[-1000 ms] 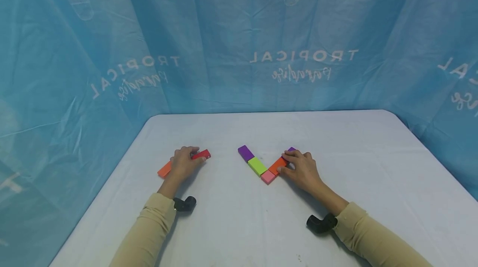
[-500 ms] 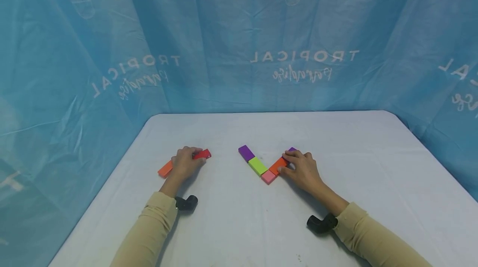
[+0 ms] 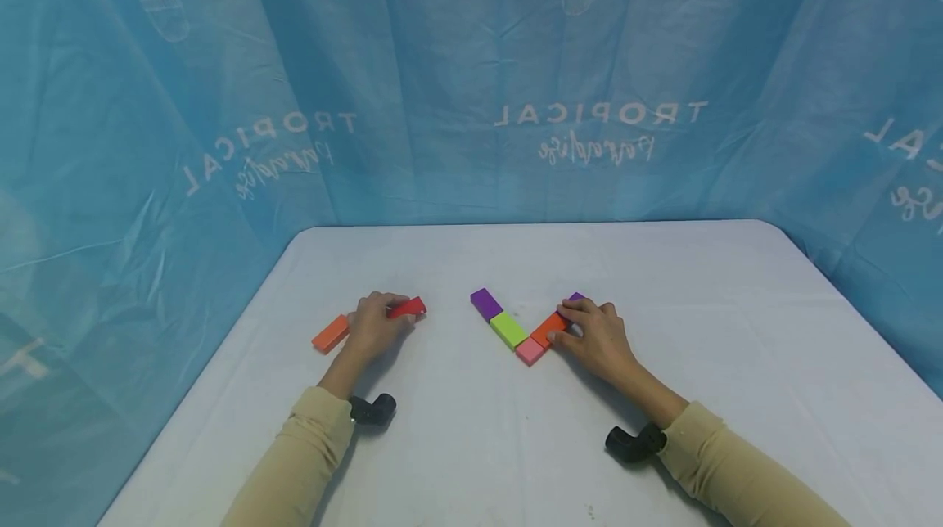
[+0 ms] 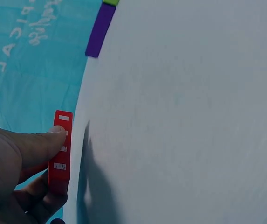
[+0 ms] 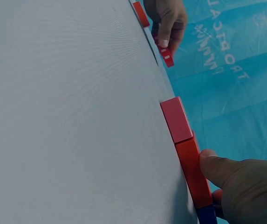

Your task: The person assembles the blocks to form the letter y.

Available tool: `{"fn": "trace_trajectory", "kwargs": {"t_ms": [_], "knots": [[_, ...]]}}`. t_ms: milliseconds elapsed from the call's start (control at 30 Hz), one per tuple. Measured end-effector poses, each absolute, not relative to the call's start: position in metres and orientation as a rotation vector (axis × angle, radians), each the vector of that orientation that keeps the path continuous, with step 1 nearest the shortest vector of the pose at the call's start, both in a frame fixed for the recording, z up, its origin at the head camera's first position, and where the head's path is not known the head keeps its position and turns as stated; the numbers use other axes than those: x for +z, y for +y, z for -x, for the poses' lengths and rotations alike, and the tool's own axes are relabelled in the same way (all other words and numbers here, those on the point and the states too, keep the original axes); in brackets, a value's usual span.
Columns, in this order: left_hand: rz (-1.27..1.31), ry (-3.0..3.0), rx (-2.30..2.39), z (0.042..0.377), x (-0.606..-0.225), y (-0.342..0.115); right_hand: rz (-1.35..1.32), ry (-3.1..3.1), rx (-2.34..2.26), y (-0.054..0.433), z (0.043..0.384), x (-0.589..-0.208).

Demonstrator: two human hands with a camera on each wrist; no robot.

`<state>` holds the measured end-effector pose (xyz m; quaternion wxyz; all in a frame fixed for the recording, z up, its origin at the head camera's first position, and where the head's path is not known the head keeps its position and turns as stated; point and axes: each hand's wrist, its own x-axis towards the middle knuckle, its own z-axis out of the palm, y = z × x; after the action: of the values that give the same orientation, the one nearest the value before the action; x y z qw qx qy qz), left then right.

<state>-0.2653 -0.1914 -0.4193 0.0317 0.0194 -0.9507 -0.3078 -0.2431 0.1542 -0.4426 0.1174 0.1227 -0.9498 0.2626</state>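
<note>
My left hand (image 3: 376, 329) pinches a red block (image 3: 408, 308), thumb on one side and fingers on the other. In the left wrist view, the red block (image 4: 60, 154) shows small whitish marks and hangs above the table. On the right, my other hand (image 3: 602, 340) holds an orange block (image 3: 548, 328), its thumb against the side. Beyond that block is a purple block (image 3: 576, 296), partly hidden by the fingers. A pink block (image 3: 530, 350) touches the orange one at the bottom of a V. The V's other arm has a green block (image 3: 509, 330) and a purple block (image 3: 485, 304).
A loose orange block (image 3: 331, 334) lies left of my left hand. White cloth covers the table (image 3: 471, 445). Blue printed curtains (image 3: 442, 60) hang along the back and sides. Black curved pieces (image 3: 635, 443) stick out at both wrists.
My left hand has lifted the red block slightly and carried it a little to the right, away from the loose orange block. The right hand stays in place.
</note>
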Motion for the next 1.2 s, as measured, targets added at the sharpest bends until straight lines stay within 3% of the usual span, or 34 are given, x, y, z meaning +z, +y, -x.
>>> {"fn": "trace_trajectory", "kwargs": {"t_ms": [567,1200], "knots": [[0.015,-2.863,-1.23,0.234,-0.418,-0.151,-0.369,-2.774,0.755,0.155,0.244,-0.444],[0.148,-2.856,-1.243,0.199,-0.427,-0.099,-0.364,-2.763,0.785,0.155,0.244,-0.444]]}}
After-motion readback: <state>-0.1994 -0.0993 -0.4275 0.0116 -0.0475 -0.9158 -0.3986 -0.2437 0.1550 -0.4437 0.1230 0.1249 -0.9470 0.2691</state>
